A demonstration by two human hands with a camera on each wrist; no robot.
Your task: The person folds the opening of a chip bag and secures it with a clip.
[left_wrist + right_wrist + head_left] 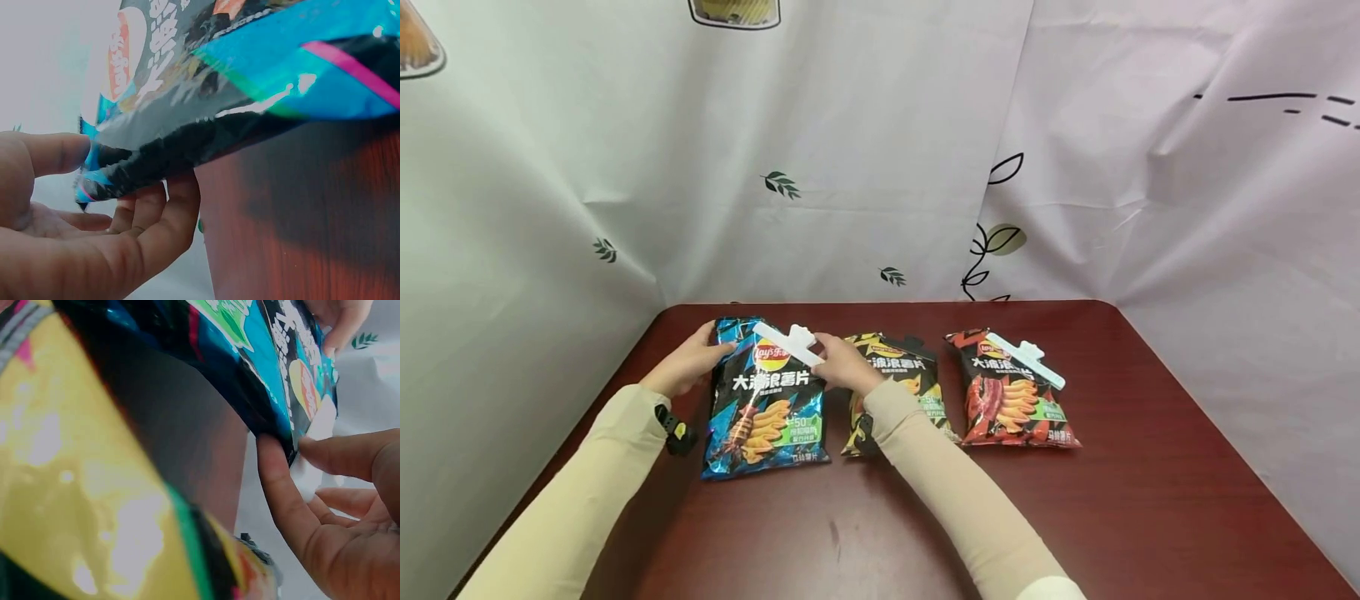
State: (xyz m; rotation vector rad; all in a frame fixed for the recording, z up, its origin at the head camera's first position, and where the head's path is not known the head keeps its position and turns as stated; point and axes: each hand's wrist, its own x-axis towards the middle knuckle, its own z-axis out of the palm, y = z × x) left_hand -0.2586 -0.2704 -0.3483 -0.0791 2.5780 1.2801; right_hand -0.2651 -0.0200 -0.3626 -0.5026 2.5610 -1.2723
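A blue Lay's chip bag (767, 408) is tilted up at the left of the table, a white bag clip (788, 343) slanting across its top. My left hand (688, 362) holds the bag's upper left edge; in the left wrist view the thumb is at the front and the other fingers (178, 212) reach behind. At the upper right corner, my right hand (844, 364) pinches the clip's lower end together with the bag edge. The right wrist view has the thumb across the white clip (323, 419) and the index finger at the bag's edge.
A yellow chip bag (898, 383) with a black clip (910, 347) lies in the middle, partly behind my right forearm. Right of it lies a red chip bag (1015, 404) with a white clip (1026, 358). A patterned white curtain (880, 208) hangs behind the dark red table (1150, 500).
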